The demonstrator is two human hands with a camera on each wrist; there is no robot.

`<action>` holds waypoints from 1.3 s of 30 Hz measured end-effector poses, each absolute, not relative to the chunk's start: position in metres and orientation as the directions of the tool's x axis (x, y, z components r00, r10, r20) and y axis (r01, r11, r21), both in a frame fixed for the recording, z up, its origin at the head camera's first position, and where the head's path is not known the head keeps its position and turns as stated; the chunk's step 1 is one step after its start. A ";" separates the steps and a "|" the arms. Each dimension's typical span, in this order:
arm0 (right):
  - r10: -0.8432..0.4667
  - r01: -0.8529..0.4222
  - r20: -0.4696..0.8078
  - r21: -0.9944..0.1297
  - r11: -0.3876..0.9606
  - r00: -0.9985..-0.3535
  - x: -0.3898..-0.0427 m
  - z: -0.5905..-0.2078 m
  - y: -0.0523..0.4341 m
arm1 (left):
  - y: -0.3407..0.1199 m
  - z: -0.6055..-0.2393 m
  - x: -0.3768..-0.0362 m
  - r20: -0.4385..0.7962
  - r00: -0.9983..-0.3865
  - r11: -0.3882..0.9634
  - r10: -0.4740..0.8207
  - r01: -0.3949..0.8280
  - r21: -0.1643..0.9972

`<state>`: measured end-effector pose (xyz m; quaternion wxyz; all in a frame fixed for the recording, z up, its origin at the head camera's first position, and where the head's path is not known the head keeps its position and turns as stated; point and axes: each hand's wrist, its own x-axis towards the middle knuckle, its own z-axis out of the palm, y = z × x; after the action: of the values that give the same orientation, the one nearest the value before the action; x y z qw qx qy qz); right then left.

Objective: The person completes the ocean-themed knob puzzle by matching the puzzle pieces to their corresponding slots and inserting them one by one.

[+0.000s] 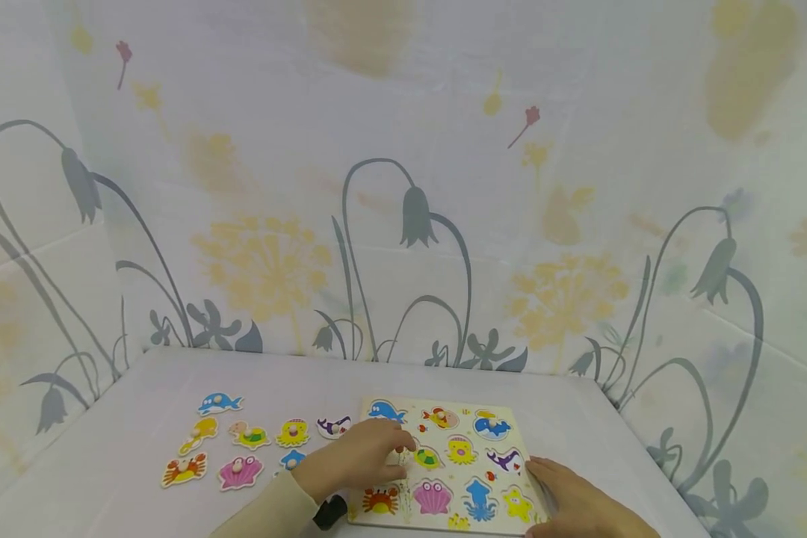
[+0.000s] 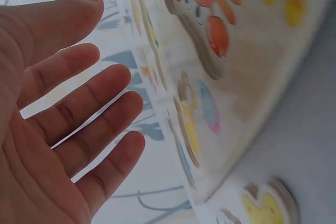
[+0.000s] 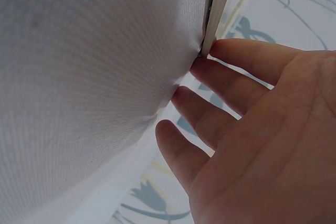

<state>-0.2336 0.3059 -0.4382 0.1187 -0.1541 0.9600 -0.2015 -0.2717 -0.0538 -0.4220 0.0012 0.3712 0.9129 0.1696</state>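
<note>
Viewed from the head, dial centred on the puzzle board [image 1: 454, 472]: the left hand [image 1: 370, 456], empty, fingers loosely spread, hovers at nine o'clock; the right hand [image 1: 574, 499], fingers extended, gripping nothing, touches the edge near four. Loose pieces [image 1: 240, 474] lie beyond nine. Uneven right-hand pressure could swivel the board; a low left forearm [image 1: 276, 508] could scatter pieces.

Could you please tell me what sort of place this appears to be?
Probably a curtained-off tabletop workspace: a white-covered table, a flower-printed backdrop around three sides, and a sea-animal puzzle board with loose pieces beside it.
</note>
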 end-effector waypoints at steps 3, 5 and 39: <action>-0.351 -0.253 -0.161 -0.436 0.864 -0.922 -0.233 -0.438 0.307 | -0.063 -0.425 -0.269 0.128 -0.740 0.676 0.661 0.660 0.327; -0.356 -0.260 -0.156 -0.434 0.863 -0.921 -0.234 -0.438 0.307 | -0.069 -0.426 -0.268 0.129 -0.751 0.683 0.648 0.648 0.337; -0.202 -0.093 -0.223 -0.419 0.903 -0.954 -0.231 -0.440 0.297 | -0.208 -0.430 -0.266 0.236 -0.860 0.799 0.452 0.509 0.321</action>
<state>-0.2311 0.2974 -0.4396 0.1318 -0.0765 0.9666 -0.2061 -0.2660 -0.2083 -0.4295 -0.0741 0.2541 0.9455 0.1895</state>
